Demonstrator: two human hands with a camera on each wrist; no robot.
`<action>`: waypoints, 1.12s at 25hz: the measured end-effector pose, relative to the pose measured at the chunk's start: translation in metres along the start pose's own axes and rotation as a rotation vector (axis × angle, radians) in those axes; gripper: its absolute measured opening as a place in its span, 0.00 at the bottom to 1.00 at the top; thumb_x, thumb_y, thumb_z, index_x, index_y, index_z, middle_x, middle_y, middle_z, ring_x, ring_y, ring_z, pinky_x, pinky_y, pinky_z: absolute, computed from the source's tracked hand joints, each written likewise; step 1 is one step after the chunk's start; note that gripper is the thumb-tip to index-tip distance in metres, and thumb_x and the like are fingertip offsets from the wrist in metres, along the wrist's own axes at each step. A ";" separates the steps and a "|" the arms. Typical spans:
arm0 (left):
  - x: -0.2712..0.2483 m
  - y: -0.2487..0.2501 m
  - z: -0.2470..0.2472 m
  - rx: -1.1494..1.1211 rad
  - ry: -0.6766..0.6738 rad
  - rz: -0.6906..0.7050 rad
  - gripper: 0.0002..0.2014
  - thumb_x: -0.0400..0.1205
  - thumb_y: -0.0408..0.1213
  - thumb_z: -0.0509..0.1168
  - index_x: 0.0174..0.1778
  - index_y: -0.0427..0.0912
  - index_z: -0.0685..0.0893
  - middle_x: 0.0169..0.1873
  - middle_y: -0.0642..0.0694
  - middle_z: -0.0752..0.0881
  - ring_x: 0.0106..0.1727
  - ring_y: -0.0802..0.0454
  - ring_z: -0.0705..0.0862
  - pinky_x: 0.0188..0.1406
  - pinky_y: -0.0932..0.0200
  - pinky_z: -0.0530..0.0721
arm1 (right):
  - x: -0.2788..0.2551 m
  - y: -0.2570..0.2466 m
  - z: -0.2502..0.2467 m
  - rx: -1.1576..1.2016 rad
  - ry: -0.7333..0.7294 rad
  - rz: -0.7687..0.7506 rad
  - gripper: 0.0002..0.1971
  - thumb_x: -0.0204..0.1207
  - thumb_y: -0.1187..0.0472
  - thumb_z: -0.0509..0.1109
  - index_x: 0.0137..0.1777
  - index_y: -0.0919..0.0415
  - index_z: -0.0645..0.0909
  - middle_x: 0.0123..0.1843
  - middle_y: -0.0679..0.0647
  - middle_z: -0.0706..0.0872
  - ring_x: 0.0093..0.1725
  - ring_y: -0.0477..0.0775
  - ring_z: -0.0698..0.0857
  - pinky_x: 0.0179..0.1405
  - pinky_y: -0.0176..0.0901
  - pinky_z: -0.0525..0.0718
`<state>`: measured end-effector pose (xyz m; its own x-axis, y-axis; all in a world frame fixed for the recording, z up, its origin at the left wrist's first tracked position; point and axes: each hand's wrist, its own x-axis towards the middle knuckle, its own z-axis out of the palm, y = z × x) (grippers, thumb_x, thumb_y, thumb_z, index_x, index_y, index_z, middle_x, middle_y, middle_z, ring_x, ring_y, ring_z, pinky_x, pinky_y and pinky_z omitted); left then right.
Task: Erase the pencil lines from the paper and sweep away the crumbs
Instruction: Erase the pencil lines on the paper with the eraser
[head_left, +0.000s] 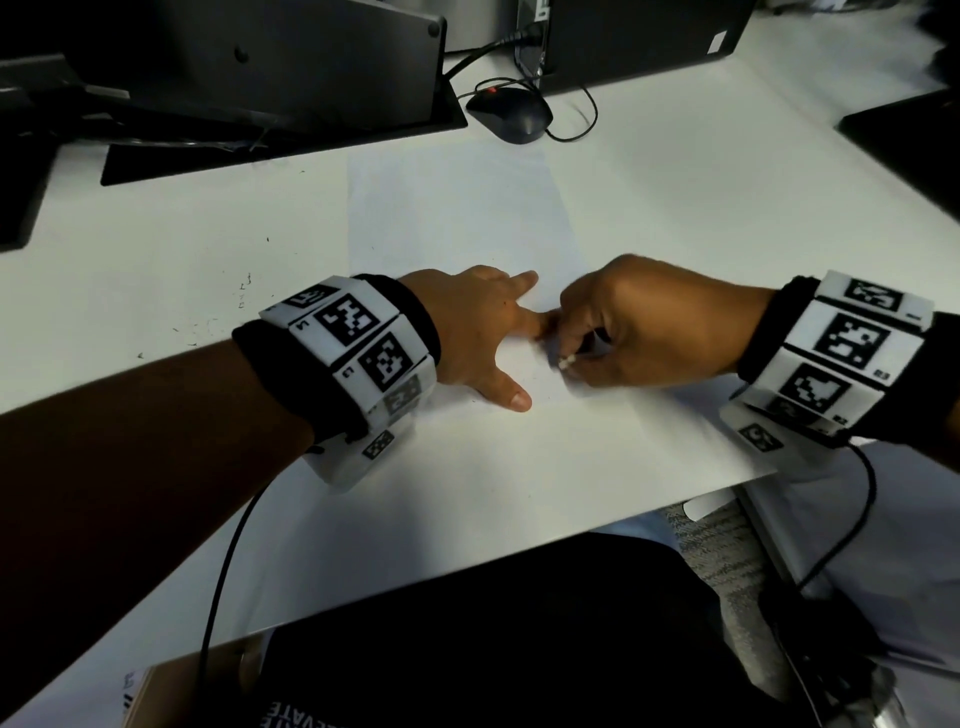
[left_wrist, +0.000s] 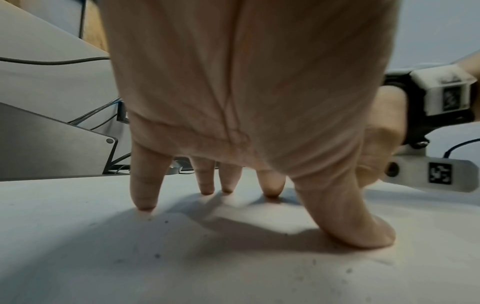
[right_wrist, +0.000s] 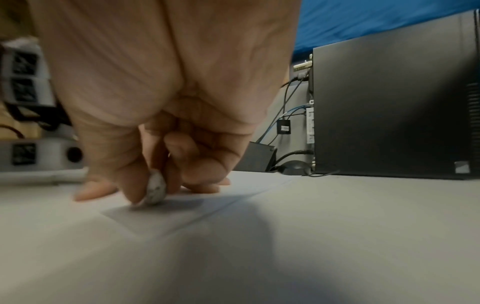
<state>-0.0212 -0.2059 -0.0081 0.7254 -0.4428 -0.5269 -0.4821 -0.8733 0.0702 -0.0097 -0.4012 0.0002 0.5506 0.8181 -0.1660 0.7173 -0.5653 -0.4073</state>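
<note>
A white sheet of paper (head_left: 467, 218) lies on the white desk, reaching from the mouse back to the near edge. My left hand (head_left: 483, 332) lies spread flat on it, fingertips (left_wrist: 145, 203) and thumb pressing the sheet down. Just to its right, my right hand (head_left: 639, 327) pinches a small worn white eraser (head_left: 565, 361) between thumb and fingers, its tip on the paper beside my left thumb. In the right wrist view the eraser (right_wrist: 155, 190) is grey-speckled and touches the sheet. Dark crumbs (left_wrist: 157, 256) dot the paper near my left hand.
A black mouse (head_left: 511, 111) with its cable sits beyond the paper. A monitor base (head_left: 280, 124) stands at the back left, and a black computer tower (right_wrist: 389, 111) at the back right. More dark specks (head_left: 208, 327) lie on the desk to the left.
</note>
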 end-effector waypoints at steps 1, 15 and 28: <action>-0.001 -0.001 0.000 -0.004 -0.001 -0.001 0.41 0.76 0.67 0.67 0.84 0.70 0.56 0.88 0.53 0.40 0.87 0.52 0.43 0.80 0.40 0.65 | -0.001 -0.002 0.001 0.015 -0.040 -0.026 0.06 0.70 0.59 0.77 0.46 0.51 0.91 0.42 0.38 0.87 0.36 0.35 0.82 0.37 0.24 0.73; 0.006 0.013 -0.004 0.006 0.055 -0.014 0.34 0.77 0.68 0.65 0.78 0.62 0.71 0.88 0.49 0.44 0.87 0.51 0.49 0.78 0.40 0.68 | -0.003 -0.004 0.005 -0.027 -0.006 -0.024 0.06 0.71 0.60 0.76 0.47 0.52 0.90 0.42 0.41 0.86 0.34 0.37 0.78 0.37 0.35 0.76; 0.007 0.015 -0.005 0.036 0.010 -0.037 0.42 0.76 0.69 0.65 0.85 0.64 0.56 0.88 0.51 0.42 0.87 0.51 0.44 0.79 0.37 0.68 | -0.004 0.007 -0.003 -0.030 0.015 0.046 0.06 0.69 0.58 0.76 0.46 0.49 0.90 0.41 0.36 0.82 0.38 0.39 0.80 0.42 0.41 0.82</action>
<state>-0.0206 -0.2231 -0.0064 0.7480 -0.4123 -0.5201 -0.4719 -0.8814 0.0202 -0.0057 -0.4084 0.0004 0.5891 0.7899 -0.1703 0.7035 -0.6051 -0.3729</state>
